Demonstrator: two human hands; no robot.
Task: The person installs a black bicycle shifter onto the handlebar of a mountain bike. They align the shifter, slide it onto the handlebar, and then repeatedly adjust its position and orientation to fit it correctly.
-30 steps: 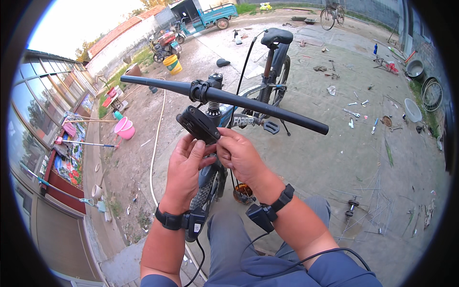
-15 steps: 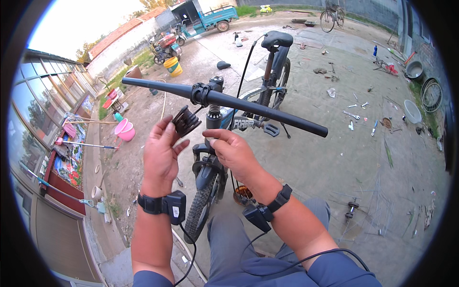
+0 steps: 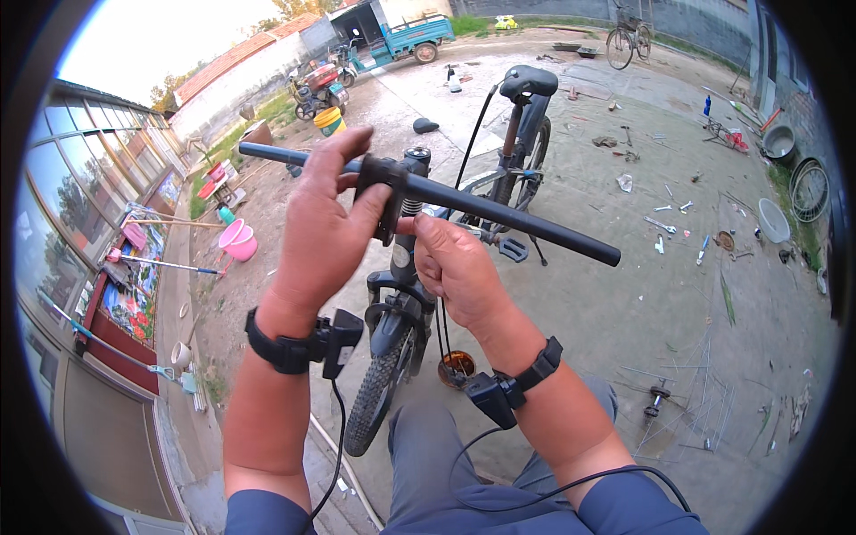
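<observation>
A bicycle stands in front of me, its bare black handlebar (image 3: 517,219) running crosswise and its front wheel (image 3: 379,392) pointing toward me. My left hand (image 3: 321,227) is raised at the handlebar's middle, thumb in front and fingers behind. It grips a dark, ribbed black part (image 3: 382,214) against the stem clamp; its exact kind cannot be made out. Just right of it, below the stem, my right hand (image 3: 455,272) is closed with thumb and forefinger pressed together near the spring-like black steerer (image 3: 412,206). Whatever is in that pinch is hidden.
Behind stands the bicycle's saddle (image 3: 528,82). Wrenches (image 3: 662,228), loose spokes and a wheel hub (image 3: 657,397) lie on the ground at right. A rusty-coloured bowl (image 3: 457,368) sits beside the front wheel. Pink buckets (image 3: 238,241) stand at left; a teal cargo tricycle (image 3: 415,40) is far back.
My left hand has moved up and right, bringing the black ribbed part from below the handlebar to the stem clamp. My right hand has shifted slightly right and up, its fingers now curled in.
</observation>
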